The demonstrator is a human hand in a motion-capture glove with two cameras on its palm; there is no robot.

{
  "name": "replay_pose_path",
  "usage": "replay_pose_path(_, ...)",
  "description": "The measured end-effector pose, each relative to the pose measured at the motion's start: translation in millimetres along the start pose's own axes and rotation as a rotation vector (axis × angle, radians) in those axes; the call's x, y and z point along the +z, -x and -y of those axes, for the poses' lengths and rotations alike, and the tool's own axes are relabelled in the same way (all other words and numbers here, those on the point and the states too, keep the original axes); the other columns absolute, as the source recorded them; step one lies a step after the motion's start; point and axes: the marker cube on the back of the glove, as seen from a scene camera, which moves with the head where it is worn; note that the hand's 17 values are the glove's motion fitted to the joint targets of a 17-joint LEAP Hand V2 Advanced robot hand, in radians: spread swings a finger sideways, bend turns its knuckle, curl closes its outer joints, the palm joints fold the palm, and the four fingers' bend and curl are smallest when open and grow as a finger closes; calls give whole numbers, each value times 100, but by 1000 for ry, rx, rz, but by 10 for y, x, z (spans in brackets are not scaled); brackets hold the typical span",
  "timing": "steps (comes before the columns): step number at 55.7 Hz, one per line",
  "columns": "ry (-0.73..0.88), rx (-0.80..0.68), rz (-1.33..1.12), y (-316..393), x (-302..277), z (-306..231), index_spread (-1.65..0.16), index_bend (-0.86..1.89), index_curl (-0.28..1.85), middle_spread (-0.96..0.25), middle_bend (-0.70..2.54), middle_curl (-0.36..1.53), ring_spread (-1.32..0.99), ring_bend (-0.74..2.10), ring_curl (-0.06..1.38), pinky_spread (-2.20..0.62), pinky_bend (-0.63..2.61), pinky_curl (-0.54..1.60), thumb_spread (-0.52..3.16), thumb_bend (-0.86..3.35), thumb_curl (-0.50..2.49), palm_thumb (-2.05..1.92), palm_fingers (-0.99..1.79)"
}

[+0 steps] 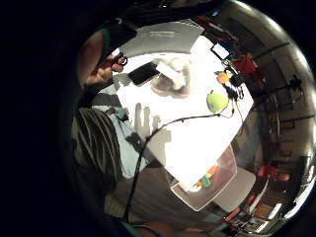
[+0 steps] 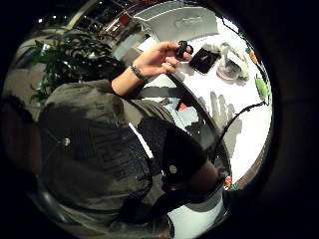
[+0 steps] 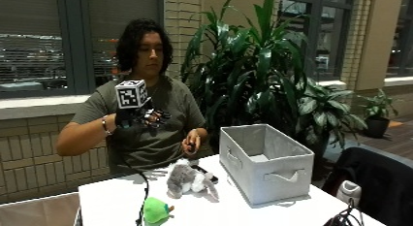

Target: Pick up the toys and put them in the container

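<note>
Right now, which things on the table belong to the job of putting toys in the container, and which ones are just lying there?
For the job:
- grey plush toy
- green toy
- grey fabric container
- gloved right hand, raised, holding nothing

Just lying about:
- black phone
- small black object in the bare hand
- clear tray

Indoor light from overhead, night outside. The white table [image 1: 197,143] blows out with glare, hand shadow falls across it, palm views warp and darken at edges.
</note>
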Motion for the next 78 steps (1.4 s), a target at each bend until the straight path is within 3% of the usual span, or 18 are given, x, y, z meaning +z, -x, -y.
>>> replay_pose_path(13,-14,71,-16,-97,-32,-68,-29,17,10,-9,18,10,-16,31,11,-2,66,22,96,-6,5,-8,3)
replay_pose_path(27,8,194,-36,-445,-8,-54,-34,17,18,-11,18,17,-21,39,16,-2,69,26,115,-5,9,-7,10)
replay_pose_path(34,-1,339,0,-884,131,54,-36,17,20,-13,19,20,-24,49,19,-3,70,28,123,-4,11,-5,18)
replay_pose_path(47,-67,770,-158,-2105,675,259,-37,2,10,-28,50,32,-39,105,36,-30,83,33,144,9,18,16,87)
replay_pose_path(53,-63,840,-162,-2467,894,339,-37,2,5,-35,68,41,-43,129,48,-37,95,40,142,11,21,22,93)
replay_pose_path(56,-69,845,-136,-2520,980,400,-37,5,4,-37,74,45,-44,137,53,-39,100,44,139,10,22,23,89)
replay_pose_path(61,-55,798,-99,-2556,1113,558,-37,18,8,-37,55,41,-44,132,56,-41,107,49,134,6,22,20,58)
replay_pose_path(66,0,739,-82,-2648,1306,766,-39,41,19,-31,40,38,-41,95,47,-34,98,47,130,2,23,17,16)
replay_pose_path(69,19,700,-81,-2723,1445,884,-39,52,23,-28,40,38,-39,78,42,-28,90,44,130,-1,22,13,5)
replay_pose_path(74,-112,654,-127,-2828,1513,1019,-38,62,26,-26,40,38,-38,69,34,-24,81,37,131,-1,23,11,16)
replay_pose_path(78,-198,625,-140,-2877,1453,1080,-37,55,23,-30,58,43,-41,91,34,-33,84,32,140,3,24,18,88)
